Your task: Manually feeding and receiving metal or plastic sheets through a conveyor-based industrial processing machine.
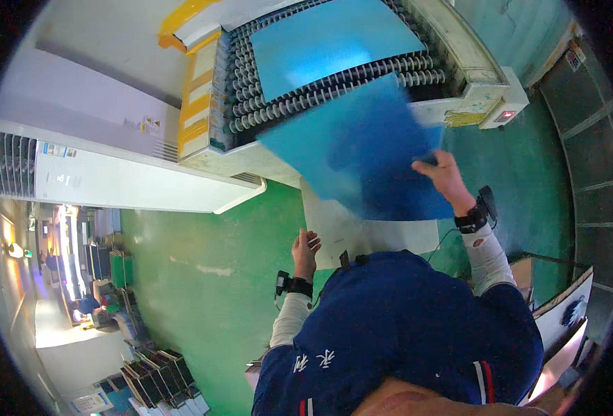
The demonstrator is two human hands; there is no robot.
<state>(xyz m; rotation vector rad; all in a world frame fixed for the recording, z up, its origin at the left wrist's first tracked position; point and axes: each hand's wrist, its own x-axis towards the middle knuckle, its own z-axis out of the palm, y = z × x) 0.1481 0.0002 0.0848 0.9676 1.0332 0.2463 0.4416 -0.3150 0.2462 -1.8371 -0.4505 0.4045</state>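
While the right hand (448,182) grips the blurred blue sheet (362,152) by its edge, just before the roller conveyor (242,90), the half-open, empty left hand (306,249) should ideally support the opposite edge, keeping corners from snagging.

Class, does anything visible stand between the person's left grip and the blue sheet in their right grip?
Nothing visible does: the left grip is apart from the blue sheet, below its lower left edge in the picture. The right grip pinches its right side.
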